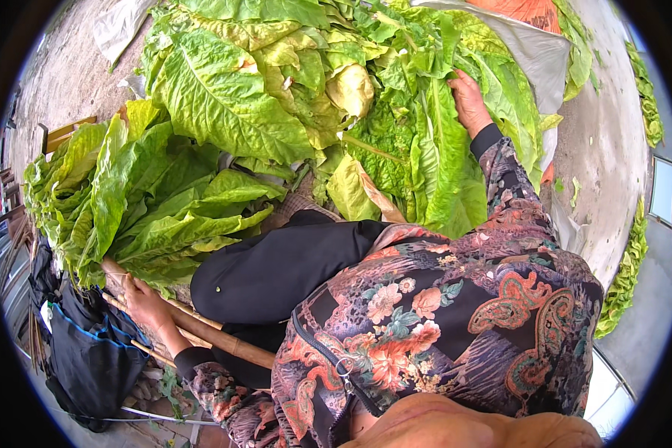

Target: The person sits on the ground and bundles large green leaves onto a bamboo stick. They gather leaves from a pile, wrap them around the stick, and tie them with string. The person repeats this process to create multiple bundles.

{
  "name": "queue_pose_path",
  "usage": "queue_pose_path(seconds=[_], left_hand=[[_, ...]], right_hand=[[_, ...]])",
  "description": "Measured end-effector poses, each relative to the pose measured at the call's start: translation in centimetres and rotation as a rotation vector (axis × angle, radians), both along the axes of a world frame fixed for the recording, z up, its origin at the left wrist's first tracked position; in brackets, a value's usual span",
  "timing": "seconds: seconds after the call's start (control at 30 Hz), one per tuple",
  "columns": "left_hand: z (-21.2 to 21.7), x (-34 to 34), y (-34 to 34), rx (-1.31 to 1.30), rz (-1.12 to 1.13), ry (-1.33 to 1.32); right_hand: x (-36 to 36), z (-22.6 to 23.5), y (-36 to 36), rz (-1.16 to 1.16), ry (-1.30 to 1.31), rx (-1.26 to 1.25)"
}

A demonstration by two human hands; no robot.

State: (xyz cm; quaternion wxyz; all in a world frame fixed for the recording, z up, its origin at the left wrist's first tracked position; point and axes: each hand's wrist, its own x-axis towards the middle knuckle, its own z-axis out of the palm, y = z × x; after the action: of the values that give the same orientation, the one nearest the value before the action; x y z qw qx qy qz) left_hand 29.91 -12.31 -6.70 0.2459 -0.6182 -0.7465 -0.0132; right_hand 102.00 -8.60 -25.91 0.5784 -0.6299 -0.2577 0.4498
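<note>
My left hand (pixel 148 305) rests at the lower left, fingers curled over a thick bamboo pole (pixel 224 340) that carries a row of big green leaves (pixel 138 201). My right hand (pixel 467 101) reaches far up into a large heap of loose green and yellowish leaves (pixel 299 82), its fingers pressed on a long green leaf (pixel 444 157). I cannot tell whether that hand grips the leaf. My flowered sleeves and black lap fill the lower middle.
A dark blue bag (pixel 89 358) lies at the lower left beside thin sticks (pixel 145 347). A grey sheet (pixel 534 48) lies under the heap at the upper right. More leaves (pixel 627 269) line the concrete ground at the right.
</note>
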Motion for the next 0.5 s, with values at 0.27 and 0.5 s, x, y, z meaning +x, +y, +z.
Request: queue_pose_path(seconds=[0.27,0.5], left_hand=[[3.4,-3.7,0.2,0.046,0.206,-1.707],[4.9,-1.2,-2.2,0.11,-0.184,-1.95]], right_hand=[[-21.8,14.4,7.6,0.753,0.385,0.308],[-51.2,21.4,4.0,1.245,0.58,0.347]])
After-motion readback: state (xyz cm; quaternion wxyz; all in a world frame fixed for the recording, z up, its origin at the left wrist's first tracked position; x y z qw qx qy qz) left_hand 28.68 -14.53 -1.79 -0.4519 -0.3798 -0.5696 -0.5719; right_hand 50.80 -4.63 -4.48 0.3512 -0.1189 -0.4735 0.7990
